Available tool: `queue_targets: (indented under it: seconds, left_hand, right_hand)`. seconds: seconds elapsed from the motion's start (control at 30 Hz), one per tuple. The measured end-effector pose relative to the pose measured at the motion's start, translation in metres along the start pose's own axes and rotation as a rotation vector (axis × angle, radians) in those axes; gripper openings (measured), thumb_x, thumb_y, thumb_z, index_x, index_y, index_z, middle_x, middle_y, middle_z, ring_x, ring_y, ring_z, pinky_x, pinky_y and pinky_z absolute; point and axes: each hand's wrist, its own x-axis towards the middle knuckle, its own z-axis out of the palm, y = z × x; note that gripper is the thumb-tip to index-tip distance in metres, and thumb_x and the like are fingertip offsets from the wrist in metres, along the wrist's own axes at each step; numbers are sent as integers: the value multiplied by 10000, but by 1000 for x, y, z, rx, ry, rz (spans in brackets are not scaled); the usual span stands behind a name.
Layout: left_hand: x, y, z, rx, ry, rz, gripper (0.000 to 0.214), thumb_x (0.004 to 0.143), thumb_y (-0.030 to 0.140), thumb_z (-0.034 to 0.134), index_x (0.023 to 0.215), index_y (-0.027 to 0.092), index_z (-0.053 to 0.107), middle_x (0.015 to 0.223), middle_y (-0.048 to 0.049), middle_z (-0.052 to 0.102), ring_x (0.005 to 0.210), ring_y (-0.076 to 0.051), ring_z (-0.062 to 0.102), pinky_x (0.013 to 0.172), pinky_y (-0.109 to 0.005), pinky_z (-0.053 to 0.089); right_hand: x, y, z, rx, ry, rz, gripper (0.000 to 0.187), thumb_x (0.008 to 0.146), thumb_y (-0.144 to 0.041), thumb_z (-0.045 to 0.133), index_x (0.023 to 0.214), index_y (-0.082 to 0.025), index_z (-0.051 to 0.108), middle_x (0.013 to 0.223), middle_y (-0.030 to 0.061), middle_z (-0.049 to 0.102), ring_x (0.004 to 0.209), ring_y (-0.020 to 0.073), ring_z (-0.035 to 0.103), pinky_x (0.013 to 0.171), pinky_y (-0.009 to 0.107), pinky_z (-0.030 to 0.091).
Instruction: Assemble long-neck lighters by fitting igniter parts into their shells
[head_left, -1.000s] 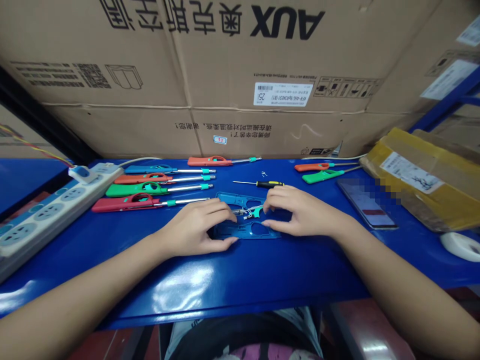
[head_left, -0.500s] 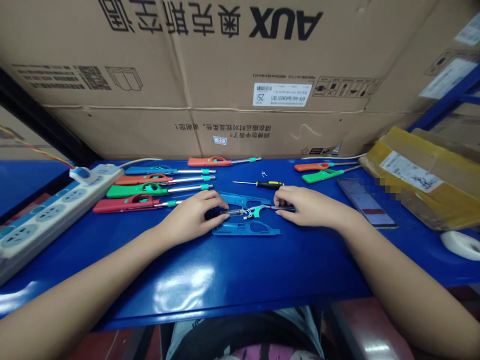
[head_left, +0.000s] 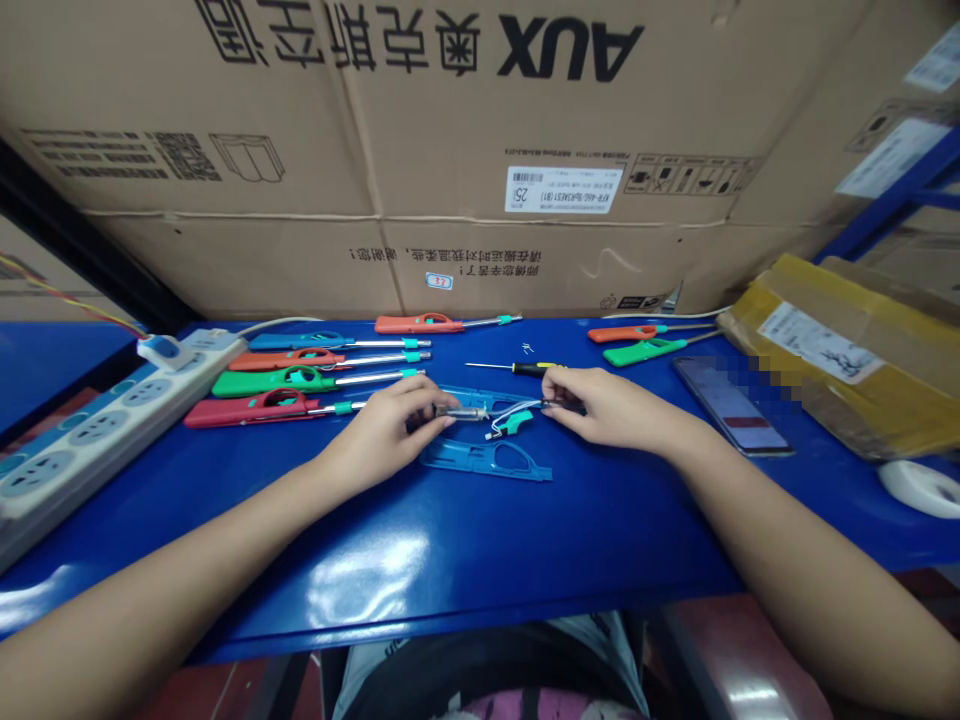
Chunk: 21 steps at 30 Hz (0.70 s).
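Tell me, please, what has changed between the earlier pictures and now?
The right hand, spread open at first, has taken hold of a dark part. The left hand has closed on the clear tube, now slightly higher in the picture. The near blue shell half shifted a little left, its right end turning toward the person. The screwdriver and phone stayed.
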Motion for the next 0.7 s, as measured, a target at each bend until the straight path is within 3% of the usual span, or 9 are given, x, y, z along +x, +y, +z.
queue_targets:
  seconds: [0.13,0.27,0.4,0.6,0.7]
  left_hand:
    - [1,2,-4,31,91,90,173,966,243,595,1083,173,701,951,-40,616,801,-139,608,746,-278,519]
    - [2,0,-5,80,7,152,184,980,225,566,1089,163,701,995,-60,635,889,-163,635,834,-306,531]
    - [2,-5,-2,85,-65,127,216,989,258,552,1101,155,704,1008,-74,651,911,-179,648,848,-318,540]
    - [3,0,-8,136,-87,119,216,976,327,566,1060,178,697,1011,-69,658,966,-202,634,901,-353,519]
    - [2,5,-15,204,-167,152,226,937,393,616,978,185,693,963,-56,658,913,-207,631,840,-346,521]
  right_hand:
    - [-1,-3,-2,-14,88,-58,55,899,-204,578,880,-217,528,821,-9,623,715,135,541,649,253,355]
    - [-4,-4,-3,15,-39,-79,78,889,-270,640,879,-216,585,828,-8,643,722,137,548,637,253,370]
    - [-4,-4,0,77,-160,-127,152,900,-357,658,909,-206,645,870,14,667,755,144,583,659,258,410]
    - [2,-10,10,55,-23,-65,197,938,-393,608,936,-207,672,895,26,683,790,156,583,685,277,404]
    - [3,-12,13,27,-39,-54,204,913,-398,638,855,-202,639,844,13,660,736,144,553,626,264,365]
